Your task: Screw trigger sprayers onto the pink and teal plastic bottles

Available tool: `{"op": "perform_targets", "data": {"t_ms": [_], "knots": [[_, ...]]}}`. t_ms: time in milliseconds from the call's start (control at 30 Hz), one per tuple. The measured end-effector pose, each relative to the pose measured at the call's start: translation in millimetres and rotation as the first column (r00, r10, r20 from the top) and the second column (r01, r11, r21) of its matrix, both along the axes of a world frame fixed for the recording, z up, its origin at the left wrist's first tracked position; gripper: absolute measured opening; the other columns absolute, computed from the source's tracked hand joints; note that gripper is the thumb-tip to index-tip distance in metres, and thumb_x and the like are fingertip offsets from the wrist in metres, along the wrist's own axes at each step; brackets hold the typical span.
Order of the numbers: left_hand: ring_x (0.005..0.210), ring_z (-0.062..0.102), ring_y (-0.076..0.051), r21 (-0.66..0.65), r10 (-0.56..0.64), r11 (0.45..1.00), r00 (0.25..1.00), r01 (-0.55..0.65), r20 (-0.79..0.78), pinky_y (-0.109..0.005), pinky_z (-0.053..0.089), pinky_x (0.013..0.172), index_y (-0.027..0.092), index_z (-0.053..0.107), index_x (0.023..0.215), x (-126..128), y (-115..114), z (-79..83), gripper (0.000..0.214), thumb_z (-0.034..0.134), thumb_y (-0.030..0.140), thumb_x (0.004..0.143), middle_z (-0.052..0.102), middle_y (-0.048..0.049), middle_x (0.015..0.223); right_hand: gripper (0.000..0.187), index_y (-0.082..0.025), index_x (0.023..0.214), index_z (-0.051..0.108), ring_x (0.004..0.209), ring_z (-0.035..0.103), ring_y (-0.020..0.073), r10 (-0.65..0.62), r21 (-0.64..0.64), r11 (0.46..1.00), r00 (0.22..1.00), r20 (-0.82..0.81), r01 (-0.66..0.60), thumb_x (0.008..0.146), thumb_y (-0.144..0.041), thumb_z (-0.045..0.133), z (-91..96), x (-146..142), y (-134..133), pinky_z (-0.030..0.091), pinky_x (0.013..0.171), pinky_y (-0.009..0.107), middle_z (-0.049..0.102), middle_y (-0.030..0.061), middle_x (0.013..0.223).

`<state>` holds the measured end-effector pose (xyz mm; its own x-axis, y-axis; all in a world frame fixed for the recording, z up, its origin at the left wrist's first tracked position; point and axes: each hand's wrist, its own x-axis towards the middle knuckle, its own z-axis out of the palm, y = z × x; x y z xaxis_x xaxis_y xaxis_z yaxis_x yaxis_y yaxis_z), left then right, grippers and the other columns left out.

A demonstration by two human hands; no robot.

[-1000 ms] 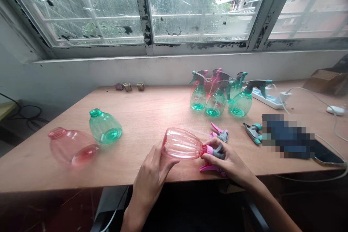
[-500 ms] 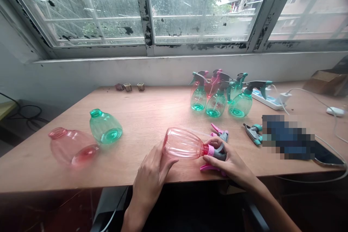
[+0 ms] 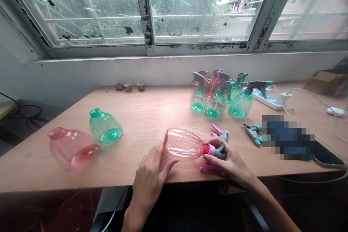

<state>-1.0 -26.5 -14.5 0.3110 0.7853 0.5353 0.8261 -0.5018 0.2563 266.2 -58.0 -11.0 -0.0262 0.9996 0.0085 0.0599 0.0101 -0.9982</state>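
Observation:
A clear pink bottle [image 3: 182, 144] lies on its side near the front edge of the wooden table [image 3: 152, 112]. My left hand [image 3: 151, 178] cups its base, fingers wrapped under it. My right hand [image 3: 228, 162] is closed round the grey and pink spray head [image 3: 217, 152] fitted at the bottle's neck. A second pink spray head [image 3: 220, 132] lies just behind it on the table.
An uncapped green bottle [image 3: 104, 127] and pink bottle [image 3: 71, 146] lie at the left. Several capped spray bottles [image 3: 217, 98] stand at the back right. A teal spray head [image 3: 253, 132], a power strip [image 3: 269, 99], cables and a cardboard box [image 3: 326, 79] are to the right.
The pink bottle and spray head have shifted very slightly; my right fingers have adjusted on the head. Otherwise nothing moved.

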Motion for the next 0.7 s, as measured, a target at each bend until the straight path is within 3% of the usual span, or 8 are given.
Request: {"op": "perform_targets", "data": {"t_ms": [200, 400, 500, 700], "knots": [[0.103, 0.074, -0.019, 0.028, -0.005, 1.0, 1.0, 0.005, -0.006, -0.027, 0.061, 0.09, 0.029, 0.052, 0.136, 0.0, -0.4, -0.9, 0.046, 0.06, 0.05, 0.095, 0.074, -0.0013, 0.113, 0.038, -0.021, 0.105, 0.064, 0.083, 0.065, 0.0169, 0.001, 0.022, 1.0, 1.0, 0.015, -0.002, 0.085, -0.047, 0.083, 0.8, 0.9, 1.7, 0.057, 0.077, 0.028, 0.063, -0.0003, 0.093], [0.093, 0.075, -0.018, 0.059, -0.01, 0.998, 1.0, 0.011, -0.021, -0.027, 0.061, 0.082, 0.029, 0.056, 0.129, 0.7, -1.3, -1.1, 0.039, 0.058, 0.05, 0.096, 0.075, 0.0005, 0.102, 0.042, -0.022, 0.107, 0.06, 0.073, 0.065, 0.0144, -0.028, -0.063, 0.998, 0.997, -0.071, 0.023, 0.084, -0.048, 0.083, 2.1, 4.0, 0.6, 0.052, 0.069, 0.024, 0.066, -0.0034, 0.08], [0.092, 0.075, -0.019, 0.066, -0.003, 0.998, 0.999, 0.005, -0.037, -0.027, 0.062, 0.081, 0.027, 0.056, 0.128, 1.3, -0.6, -1.8, 0.037, 0.058, 0.048, 0.097, 0.075, -0.0003, 0.103, 0.041, -0.022, 0.106, 0.06, 0.075, 0.064, 0.0147, -0.035, -0.045, 0.998, 0.998, -0.047, 0.033, 0.083, -0.047, 0.084, 2.3, 3.8, 0.0, 0.051, 0.07, 0.024, 0.066, -0.0027, 0.083], [0.1, 0.076, -0.022, 0.076, 0.014, 0.997, 0.998, -0.009, -0.068, -0.031, 0.063, 0.087, 0.026, 0.046, 0.144, 1.5, 0.0, -3.4, 0.051, 0.055, 0.047, 0.098, 0.076, -0.0049, 0.112, 0.036, -0.021, 0.102, 0.063, 0.078, 0.064, 0.0169, 0.049, -0.015, 0.999, 0.999, -0.015, -0.049, 0.084, -0.044, 0.083, 5.3, 2.3, 0.5, 0.053, 0.07, 0.027, 0.067, -0.0001, 0.087]]}}
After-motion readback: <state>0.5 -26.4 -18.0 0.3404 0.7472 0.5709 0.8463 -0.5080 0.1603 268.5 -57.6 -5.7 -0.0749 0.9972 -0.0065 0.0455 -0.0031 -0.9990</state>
